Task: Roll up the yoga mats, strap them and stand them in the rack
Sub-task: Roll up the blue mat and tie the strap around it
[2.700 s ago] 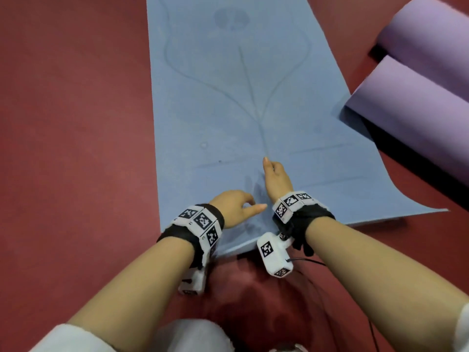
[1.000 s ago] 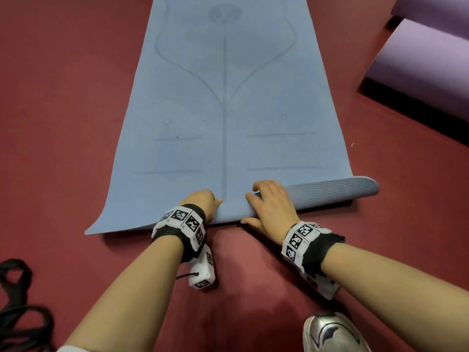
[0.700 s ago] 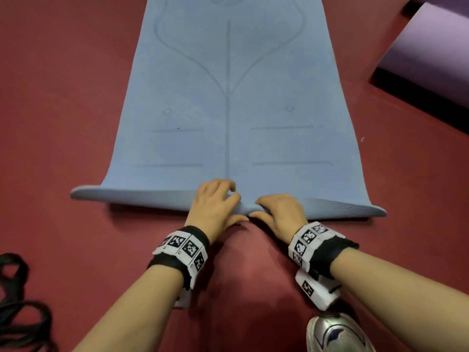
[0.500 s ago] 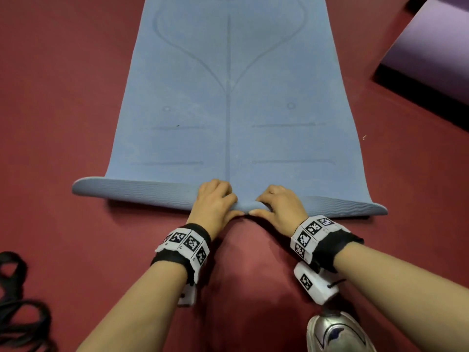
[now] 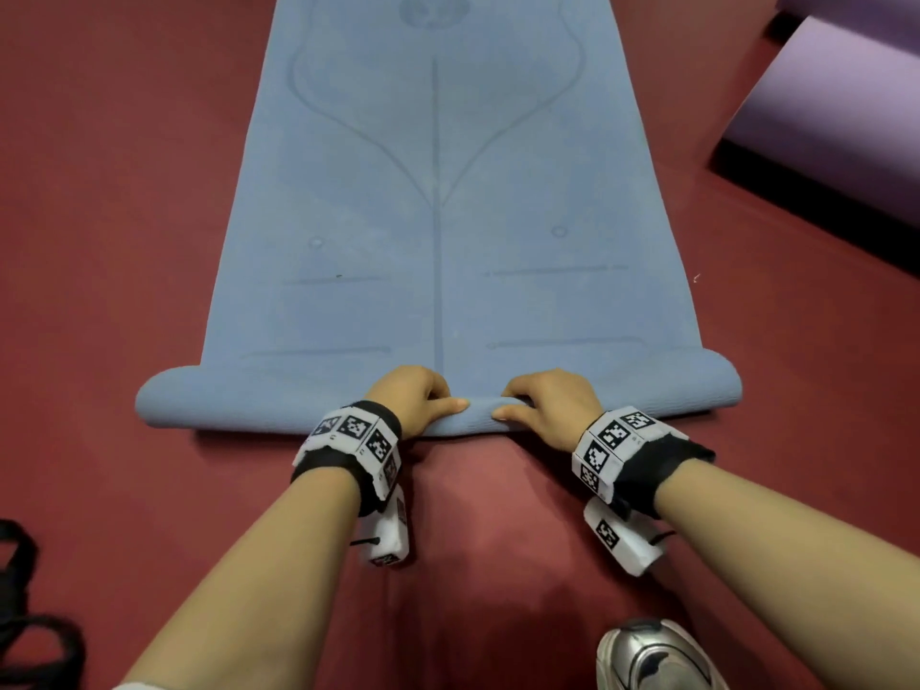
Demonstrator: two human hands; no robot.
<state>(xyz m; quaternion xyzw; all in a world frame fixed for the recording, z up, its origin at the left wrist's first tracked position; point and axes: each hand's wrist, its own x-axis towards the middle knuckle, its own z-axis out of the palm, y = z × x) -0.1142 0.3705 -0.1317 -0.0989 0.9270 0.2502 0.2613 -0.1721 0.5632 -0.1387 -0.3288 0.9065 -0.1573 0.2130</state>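
A blue yoga mat [image 5: 438, 201] with printed guide lines lies flat on the red floor, stretching away from me. Its near end is turned over into a low roll [image 5: 249, 400] that spans the mat's whole width. My left hand [image 5: 415, 398] and my right hand [image 5: 545, 403] grip the middle of that roll side by side, fingers curled over its top and thumbs pointing toward each other. Both wrists wear black bands with white marker tags.
Purple mats [image 5: 836, 107] lie at the far right over a black strip. Black straps [image 5: 30, 625] lie on the floor at the lower left. A silver shoe [image 5: 652, 657] shows at the bottom right. Red floor surrounds the mat.
The mat's near edge, flat earlier, has been folded over and has grown into a thicker roll. Both hands have stayed at its middle and moved slightly apart.
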